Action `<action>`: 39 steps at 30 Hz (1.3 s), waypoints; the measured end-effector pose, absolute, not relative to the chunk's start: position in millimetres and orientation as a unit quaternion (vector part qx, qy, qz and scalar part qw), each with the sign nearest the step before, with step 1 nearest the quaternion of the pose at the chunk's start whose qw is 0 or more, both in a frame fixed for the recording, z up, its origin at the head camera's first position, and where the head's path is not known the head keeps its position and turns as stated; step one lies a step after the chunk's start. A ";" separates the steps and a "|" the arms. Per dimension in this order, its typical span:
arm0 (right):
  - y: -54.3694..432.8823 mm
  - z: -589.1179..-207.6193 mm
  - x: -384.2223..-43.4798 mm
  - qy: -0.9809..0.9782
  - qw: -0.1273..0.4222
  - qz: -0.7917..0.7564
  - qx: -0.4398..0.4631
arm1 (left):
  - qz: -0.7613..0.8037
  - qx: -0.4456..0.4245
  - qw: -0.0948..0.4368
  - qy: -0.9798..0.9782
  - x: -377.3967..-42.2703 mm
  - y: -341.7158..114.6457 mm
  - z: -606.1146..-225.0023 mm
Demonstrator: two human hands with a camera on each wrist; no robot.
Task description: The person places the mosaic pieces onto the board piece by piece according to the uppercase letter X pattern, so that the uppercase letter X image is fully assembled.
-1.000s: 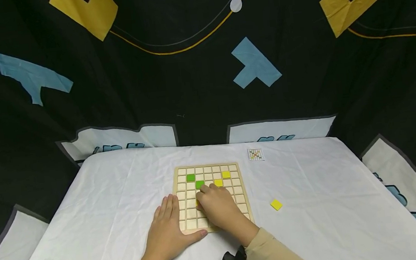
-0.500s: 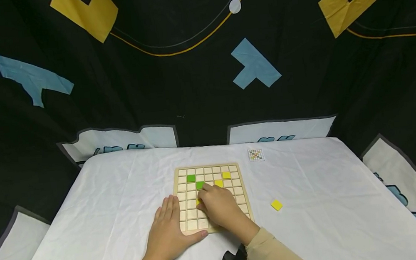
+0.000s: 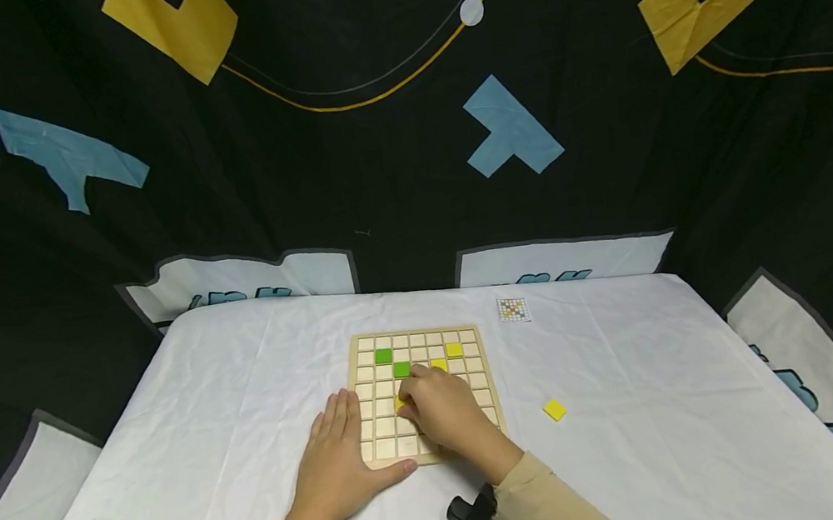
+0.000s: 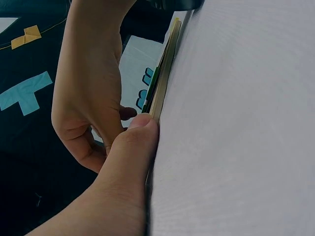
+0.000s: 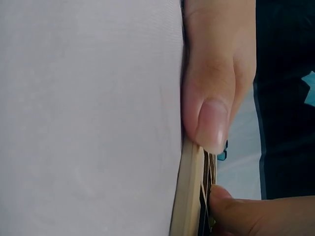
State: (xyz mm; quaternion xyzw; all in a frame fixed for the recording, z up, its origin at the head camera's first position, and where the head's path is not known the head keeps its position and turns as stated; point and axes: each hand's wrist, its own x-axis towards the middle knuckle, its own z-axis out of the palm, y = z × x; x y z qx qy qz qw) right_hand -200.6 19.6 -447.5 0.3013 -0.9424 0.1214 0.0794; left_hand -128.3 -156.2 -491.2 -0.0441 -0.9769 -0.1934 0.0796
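A wooden grid board [image 3: 387,447] lies on the white-covered table. My left hand [image 3: 332,477] rests flat along its left side, fingers straight, and its thumb [image 5: 210,113] lies on the front edge. Over the middle of the board, my right hand [image 3: 446,412] has its fingers curled and pinches a yellow tile [image 3: 399,403], mostly hidden beneath the fingertips. Two green tiles [image 3: 384,355] sit in cells at the upper left of the grid, on a diagonal. Two more yellow tiles [image 3: 454,349] sit at the upper right, the lower one partly covered by my right hand.
One loose yellow tile [image 3: 555,410] lies on the tablecloth to the board's right. A small card [image 3: 513,310] printed with a coloured grid lies beyond the board's far right corner. A black wrist device [image 3: 472,515] sits by the right sleeve. A dark curtain [image 3: 394,178] hangs behind the table.
My right hand has shifted very slightly to the right, and a little more of the yellow tile shows beside its fingers. The left hand stays in place.
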 end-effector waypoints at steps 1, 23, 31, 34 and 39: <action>19.8 -447.8 -200.7 -0.943 0.077 0.123 0.301 | -0.193 -0.044 0.080 -0.977 -128.4 -156.0 -491.6; 121.9 -436.1 -191.1 -0.967 0.036 0.178 0.178 | -0.197 -0.037 0.077 -0.977 -128.8 -155.0 -489.7; 173.5 -437.5 -189.7 -0.985 0.005 0.145 0.088 | -0.204 -0.032 0.075 -0.976 -128.3 -154.8 -490.0; 186.2 -438.5 -187.9 -0.989 -0.007 0.135 0.066 | -0.203 -0.034 0.071 -0.976 -128.4 -154.4 -489.7; 195.6 -440.7 -184.1 -0.989 -0.024 0.131 0.063 | -0.203 -0.037 0.069 -0.976 -129.1 -153.7 -489.3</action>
